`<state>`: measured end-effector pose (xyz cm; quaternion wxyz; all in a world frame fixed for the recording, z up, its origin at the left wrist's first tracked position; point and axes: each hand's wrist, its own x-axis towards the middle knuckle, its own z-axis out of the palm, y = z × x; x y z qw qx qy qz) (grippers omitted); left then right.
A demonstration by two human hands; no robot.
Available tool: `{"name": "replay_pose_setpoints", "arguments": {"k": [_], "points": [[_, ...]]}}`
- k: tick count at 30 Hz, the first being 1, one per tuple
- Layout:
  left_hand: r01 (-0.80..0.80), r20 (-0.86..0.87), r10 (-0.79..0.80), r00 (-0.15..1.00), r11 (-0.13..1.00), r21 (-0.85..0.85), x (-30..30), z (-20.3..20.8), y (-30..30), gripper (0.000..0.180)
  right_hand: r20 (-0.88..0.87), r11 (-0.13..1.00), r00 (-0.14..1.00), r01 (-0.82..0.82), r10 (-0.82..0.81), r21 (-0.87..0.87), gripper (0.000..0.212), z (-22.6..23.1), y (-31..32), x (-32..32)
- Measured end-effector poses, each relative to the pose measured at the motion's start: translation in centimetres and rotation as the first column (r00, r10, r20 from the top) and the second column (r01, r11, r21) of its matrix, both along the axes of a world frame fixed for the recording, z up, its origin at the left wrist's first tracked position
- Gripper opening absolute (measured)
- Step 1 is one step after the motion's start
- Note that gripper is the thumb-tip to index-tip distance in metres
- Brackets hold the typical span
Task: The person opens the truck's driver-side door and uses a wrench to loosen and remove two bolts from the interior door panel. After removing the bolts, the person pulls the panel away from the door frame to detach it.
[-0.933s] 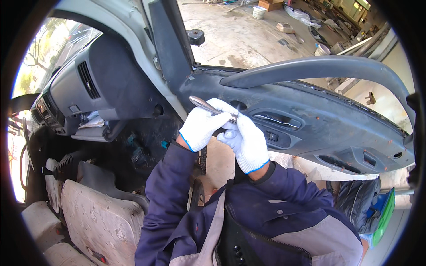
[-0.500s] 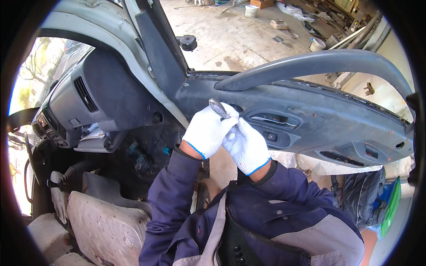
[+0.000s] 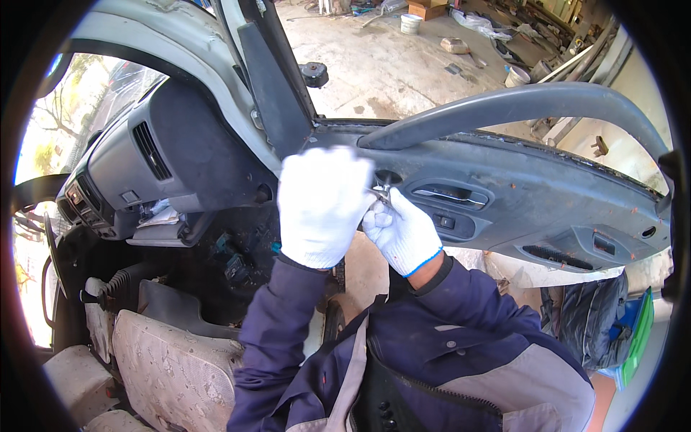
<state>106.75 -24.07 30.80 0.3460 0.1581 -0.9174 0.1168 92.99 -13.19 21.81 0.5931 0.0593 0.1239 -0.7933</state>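
Both my hands wear white knit gloves with blue cuffs, above the upper part of an open vehicle door panel. My right hand is closed, its thumb and fingers pinching a small metal tool; most of the tool is hidden, so its exact kind does not show. Close beside it on the left, my left hand is blurred by motion, and its fingers cannot be made out. The tool's visible end lies between the two hands, just below a dark round recess in the panel.
A curved grey grab bar arches over the panel, with a door handle and a window switch below. To the left are the dashboard and a stained seat. Buckets and scrap lie on the floor outside.
My left hand has risen and swung left, slightly away from the right hand, and is smeared. The rounded metal end above it no longer shows. My right hand stays nearly in place.
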Motion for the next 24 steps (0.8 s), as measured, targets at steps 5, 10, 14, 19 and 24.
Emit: {"name": "replay_pose_setpoints", "arguments": {"k": [5,10,14,19,24], "points": [[0.198,0.45,-0.153,0.88,0.979,-0.054,-1.5,2.0,-2.0,0.021,-0.061,0.997,0.998,0.002,0.002,0.074,0.029,0.0,-0.4,0.4],[0.214,0.524,-0.181,0.832,0.977,-0.004,-2.9,2.4,-3.2,0.015,-0.106,0.992,0.993,-0.047,0.06,0.114,0.03,-0.2,0.3,0.3],[0.087,0.433,-0.157,0.888,0.98,0.179,-2.3,-1.0,-4.9,0.026,-0.091,0.995,0.991,-0.096,0.099,0.035,0.029,0.2,0.7,0.1],[0.373,-0.306,-0.298,0.904,0.202,0.906,-3.2,-13.2,-1.7,0.037,-0.329,0.997,0.944,0.019,0.006,0.074,0.033,-0.3,0.9,0.6],[0.571,-0.582,-0.046,0.812,-0.14,0.809,-4.9,-17.1,1.0,0.03,-0.554,0.996,0.832,0.066,-0.023,0.059,0.043,-0.6,2.5,-0.5]]}}
